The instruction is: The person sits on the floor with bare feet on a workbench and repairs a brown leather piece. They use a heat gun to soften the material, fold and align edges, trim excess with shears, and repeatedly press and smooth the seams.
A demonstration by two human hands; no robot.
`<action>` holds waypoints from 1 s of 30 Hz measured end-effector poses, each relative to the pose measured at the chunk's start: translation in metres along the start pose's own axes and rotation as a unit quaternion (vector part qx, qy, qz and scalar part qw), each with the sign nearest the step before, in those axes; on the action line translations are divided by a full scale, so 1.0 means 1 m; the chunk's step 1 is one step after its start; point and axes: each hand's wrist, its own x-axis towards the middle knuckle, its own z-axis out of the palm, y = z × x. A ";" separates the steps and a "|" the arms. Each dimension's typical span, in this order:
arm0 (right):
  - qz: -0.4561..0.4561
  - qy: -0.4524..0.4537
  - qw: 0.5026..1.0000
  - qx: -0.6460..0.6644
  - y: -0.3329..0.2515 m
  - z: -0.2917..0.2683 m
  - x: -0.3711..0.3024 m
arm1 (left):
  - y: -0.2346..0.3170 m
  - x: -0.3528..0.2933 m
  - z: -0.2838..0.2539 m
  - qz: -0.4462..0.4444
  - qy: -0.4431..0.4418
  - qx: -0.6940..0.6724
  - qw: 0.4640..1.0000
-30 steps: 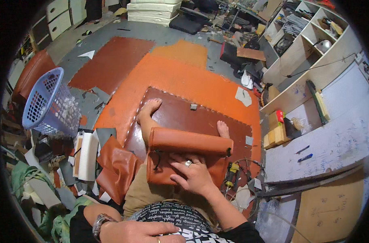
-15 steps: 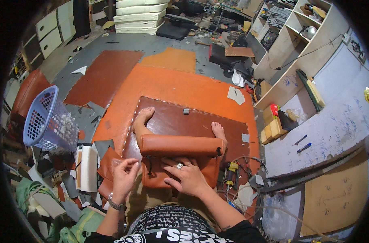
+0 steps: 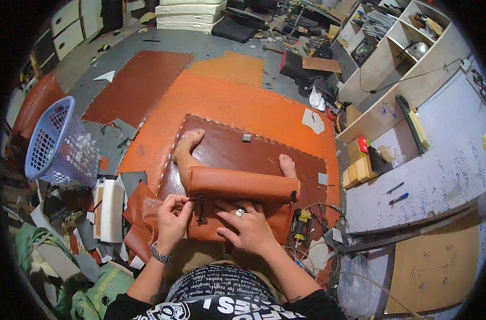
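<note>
Across my lap lies a brown leather-covered cushion piece (image 3: 243, 184) with a thick padded roll along its far side and a flatter panel (image 3: 205, 229) nearer me. Black cord or thread shows at its left end, and a dark bit sits at the roll's right end. My left hand (image 3: 173, 218) pinches thumb and fingers together at the left end of the seam; what is between them is too small to make out. Spread over the panel, my right hand (image 3: 248, 226) presses flat, with its fingertips against the fold below the roll.
A yellow and black power drill (image 3: 301, 224) lies right of the cushion among cables. Leather scraps (image 3: 142, 213) and a white foam block (image 3: 112, 210) are at left, near a blue plastic basket (image 3: 62, 149). Shelving (image 3: 381, 90) and a white board with pens (image 3: 413, 197) stand right.
My left hand has come in from the left to the cushion's seam end, fingertips now touching there. My right hand stays on the panel. The whole view has shifted slightly.
</note>
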 end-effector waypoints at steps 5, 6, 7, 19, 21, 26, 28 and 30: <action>-0.034 0.097 0.995 -0.004 0.002 0.008 -0.007 | 0.018 -0.006 0.003 0.050 0.019 0.044 0.998; -0.037 0.143 0.989 -0.028 0.000 0.010 -0.011 | 0.024 -0.008 0.001 0.080 0.009 0.071 0.994; -0.050 0.207 0.976 -0.052 0.000 0.010 -0.014 | 0.029 -0.010 0.000 0.109 0.000 0.098 0.989; 0.012 0.224 0.966 -0.126 0.017 -0.046 -0.037 | 0.026 -0.018 -0.020 -0.025 -0.120 -0.163 0.979; 0.012 0.207 0.972 -0.113 0.014 -0.055 -0.037 | 0.023 -0.021 -0.023 -0.031 -0.126 -0.183 0.975; 0.019 0.155 0.985 -0.077 0.011 -0.075 -0.039 | 0.022 -0.026 -0.030 -0.007 -0.152 -0.208 0.966; 0.026 0.145 0.987 -0.062 0.014 -0.080 -0.040 | 0.022 -0.026 -0.032 -0.021 -0.177 -0.243 0.953; 0.021 0.139 0.989 -0.037 0.017 -0.084 -0.041 | 0.024 -0.024 -0.033 -0.027 -0.185 -0.252 0.950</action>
